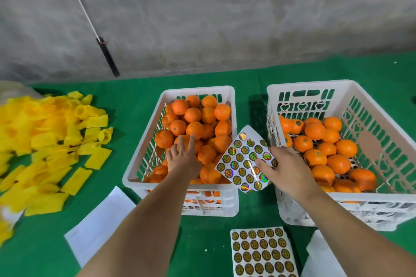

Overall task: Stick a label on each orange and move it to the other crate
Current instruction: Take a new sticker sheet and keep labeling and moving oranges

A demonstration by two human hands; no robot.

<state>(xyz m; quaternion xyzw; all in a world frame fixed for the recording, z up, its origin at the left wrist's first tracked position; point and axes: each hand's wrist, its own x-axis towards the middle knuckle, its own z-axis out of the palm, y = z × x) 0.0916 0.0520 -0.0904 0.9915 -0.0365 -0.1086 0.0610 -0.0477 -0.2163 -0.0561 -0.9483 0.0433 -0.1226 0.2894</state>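
Fingers of the left hand [183, 157] are spread and extended, laid over an orange [182, 141] near the middle of the left crate [132, 175]; whether they grip it cannot be determined. Fingers of the right hand [287, 170] are curled together and pinch the near edge of a label sheet [244, 161], thumb on its printed face. This sheet is held tilted in the air between the two crates, above the right rim of the left crate, and carries rows of round holographic labels, with several positions in its upper corner bare. Oranges fill the left crate to a heap. The right crate [382, 197] holds a shallower layer of oranges; one at its far left [297, 125] shows a round label. Both white slotted crates stand side by side on a green table surface [247, 81]. A second label sheet [262, 252] lies flat at the near edge. Blank white sheets [101, 220] lie near left. Yellow foam sleeves [51, 141] are piled at far left.
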